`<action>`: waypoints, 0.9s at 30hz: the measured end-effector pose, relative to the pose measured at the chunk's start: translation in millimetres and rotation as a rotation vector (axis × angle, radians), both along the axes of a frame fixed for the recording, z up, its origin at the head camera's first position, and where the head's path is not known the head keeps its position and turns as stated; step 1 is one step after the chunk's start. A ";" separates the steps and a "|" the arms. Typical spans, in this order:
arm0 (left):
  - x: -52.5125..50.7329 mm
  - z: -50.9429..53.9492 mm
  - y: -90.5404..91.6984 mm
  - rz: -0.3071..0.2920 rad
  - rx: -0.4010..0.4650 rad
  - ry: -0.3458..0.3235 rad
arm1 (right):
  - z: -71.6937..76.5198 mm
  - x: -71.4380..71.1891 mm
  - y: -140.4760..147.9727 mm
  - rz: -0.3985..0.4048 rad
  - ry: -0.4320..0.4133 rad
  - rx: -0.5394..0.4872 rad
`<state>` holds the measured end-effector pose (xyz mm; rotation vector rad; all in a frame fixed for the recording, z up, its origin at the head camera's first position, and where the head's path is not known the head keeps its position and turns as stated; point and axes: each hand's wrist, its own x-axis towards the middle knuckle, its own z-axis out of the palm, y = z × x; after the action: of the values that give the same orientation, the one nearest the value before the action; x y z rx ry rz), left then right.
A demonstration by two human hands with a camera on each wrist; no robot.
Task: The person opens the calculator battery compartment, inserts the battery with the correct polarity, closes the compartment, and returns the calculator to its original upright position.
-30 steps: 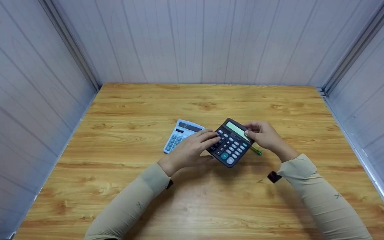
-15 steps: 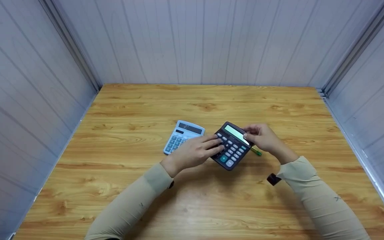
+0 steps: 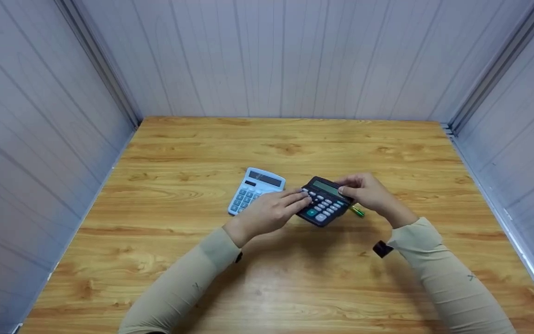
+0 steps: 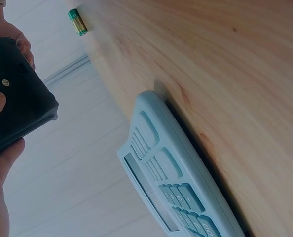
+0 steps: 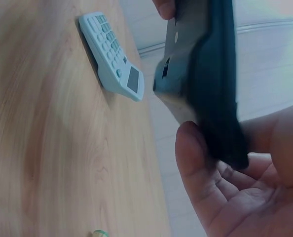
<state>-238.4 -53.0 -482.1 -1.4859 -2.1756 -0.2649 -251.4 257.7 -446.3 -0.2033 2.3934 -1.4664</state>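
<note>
My left grip (image 3: 269, 211) and right grip (image 3: 366, 192) both hold the black calculator (image 3: 326, 202), tilted above the surface (image 3: 202, 148); I'd favour even pressure, clear of the blue calculator (image 3: 248, 195).

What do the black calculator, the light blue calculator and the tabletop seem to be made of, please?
The black calculator looks like smooth plastic, judging by its uniform dark shell and moulded corners. The light blue calculator seems plastic too, satin-finished, given its even colour and rounded edges. The tabletop shows wood grain with a soft sheen; solid wood or laminate, I cannot tell.
</note>
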 end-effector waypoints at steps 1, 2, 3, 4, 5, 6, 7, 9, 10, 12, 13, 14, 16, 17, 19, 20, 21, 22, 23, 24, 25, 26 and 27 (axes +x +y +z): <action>0.3 0.3 0.5 0.000 0.019 -0.017 | 0.6 0.1 1.2 0.002 -0.005 -0.007; 0.8 0.7 0.8 0.002 0.038 -0.036 | 1.3 0.3 2.5 0.002 -0.012 -0.015; 1.0 0.9 1.0 0.003 0.056 -0.054 | 2.1 0.4 3.7 0.001 -0.018 -0.023; 1.2 1.1 1.1 0.003 0.073 -0.072 | 2.8 0.6 4.7 0.002 -0.018 -0.033; 1.1 1.2 1.1 0.001 0.090 -0.091 | 3.2 0.7 5.1 0.011 -0.010 -0.042; 1.0 1.0 0.8 0.002 0.108 -0.110 | 3.5 1.0 5.6 0.018 0.001 -0.048; 0.9 0.9 0.6 0.000 0.128 -0.133 | 3.7 1.3 6.0 0.026 0.015 -0.051; 0.7 0.7 0.1 -0.007 0.172 -0.194 | 4.1 2.5 6.3 0.036 0.053 -0.056; 0.5 0.8 0.0 -0.011 0.193 -0.232 | 4.3 3.5 6.3 0.040 0.074 -0.063; -0.1 0.2 -0.5 -0.016 0.243 -0.311 | 4.6 5.6 6.8 0.041 0.108 -0.100; -0.5 0.2 -0.9 -0.020 0.267 -0.352 | 4.6 6.4 6.6 0.037 0.124 -0.121; -1.0 0.3 -1.3 -0.023 0.291 -0.396 | 4.6 7.4 6.3 0.033 0.143 -0.145; -1.9 0.2 -1.9 -0.028 0.341 -0.483 | 4.2 8.7 5.6 0.024 0.174 -0.206; -2.2 0.1 -2.3 -0.030 0.368 -0.525 | 3.8 9.1 5.3 0.023 0.190 -0.233; -2.2 -0.1 -2.8 -0.033 0.420 -0.613 | 3.0 10.0 3.6 0.021 0.227 -0.275; -2.0 -0.5 -2.9 -0.033 0.446 -0.660 | 2.4 10.3 2.7 0.023 0.244 -0.299; -1.7 -0.8 -2.9 -0.030 0.472 -0.704 | 1.8 10.5 1.8 0.027 0.257 -0.322; -1.3 -1.0 -2.7 -0.028 0.497 -0.755 | 1.4 11.0 0.7 0.032 0.271 -0.340; -1.0 -1.2 -2.4 -0.024 0.522 -0.804 | 0.6 11.3 -0.2 0.032 0.284 -0.357; -0.7 -1.4 -1.9 -0.018 0.545 -0.850 | 0.0 11.7 -1.2 0.029 0.295 -0.371; -0.5 -1.5 -1.4 -0.014 0.569 -0.898 | -0.6 11.9 -1.9 0.027 0.303 -0.382; -0.3 -1.2 -0.7 -0.009 0.594 -0.943 | -0.9 12.3 -2.4 0.025 0.308 -0.397; -0.1 -0.9 0.0 -0.008 0.619 -0.988 | -1.1 13.0 -2.7 0.021 0.310 -0.405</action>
<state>-238.5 -53.0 -483.0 -1.0763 -2.3662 -1.7956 -238.4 255.0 -447.5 -0.5865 2.2745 -2.0260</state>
